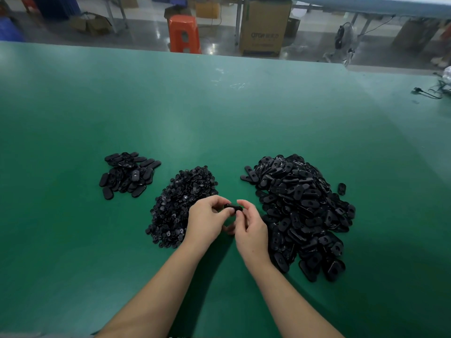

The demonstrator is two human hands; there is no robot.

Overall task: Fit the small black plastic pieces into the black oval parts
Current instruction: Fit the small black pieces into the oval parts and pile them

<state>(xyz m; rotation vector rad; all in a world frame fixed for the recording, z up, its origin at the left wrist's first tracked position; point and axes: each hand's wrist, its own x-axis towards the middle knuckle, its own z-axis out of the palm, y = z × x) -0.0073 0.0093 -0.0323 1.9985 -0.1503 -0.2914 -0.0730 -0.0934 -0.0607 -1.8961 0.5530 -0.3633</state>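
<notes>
My left hand (206, 219) and my right hand (251, 228) meet above the green table (219, 118), both pinching one black oval part (233, 207) between thumbs and fingers. Whether a small piece sits in it is hidden by my fingers. A heap of small black plastic pieces (178, 198) lies just left of my hands. A big heap of black oval parts (302, 211) lies to the right. A smaller pile of oval parts (127, 174) sits at the far left.
One loose oval part (342, 188) lies right of the big heap. Black cables (432, 91) rest at the table's far right edge. Beyond the far edge stand an orange stool (184, 32), a cardboard box (264, 28) and a fan (343, 40).
</notes>
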